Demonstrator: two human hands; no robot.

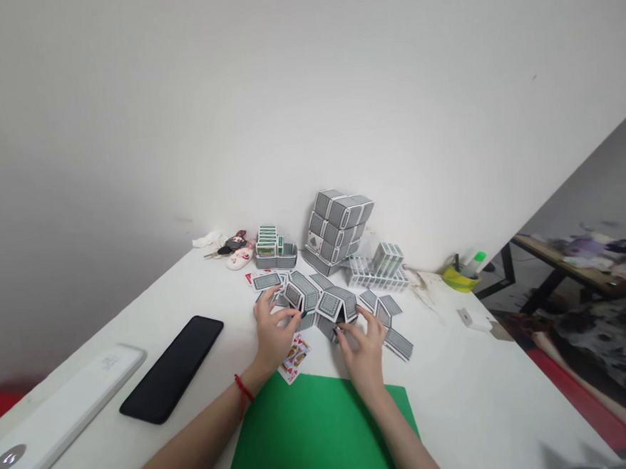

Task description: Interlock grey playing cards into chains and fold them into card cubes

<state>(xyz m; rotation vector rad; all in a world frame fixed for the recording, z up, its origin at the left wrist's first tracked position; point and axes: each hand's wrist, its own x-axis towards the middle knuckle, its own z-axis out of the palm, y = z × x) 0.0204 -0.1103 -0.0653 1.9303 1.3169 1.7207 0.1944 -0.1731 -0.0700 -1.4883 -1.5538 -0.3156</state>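
Grey-backed playing cards (pixel 323 302) stand folded and leaning on each other in a low structure on the white table (pixel 489 386). My left hand (pixel 273 332) rests against the left side of this structure, fingers curled on a card. My right hand (pixel 361 345) touches its right side, fingertips pinching a card at the base. A face-up court card (pixel 294 357) lies flat beneath my left hand. A taller tower of cards (pixel 338 229) stands behind, against the wall. A red string circles my left wrist.
A green sheet (pixel 317 441) lies at the front. A black phone (pixel 173 367) and a white flat device (pixel 58 417) lie at the left. Card boxes (pixel 272 248), keys with charms (pixel 233 251), a clear card tray (pixel 379 265) and a yellow cup (pixel 459 276) sit along the wall.
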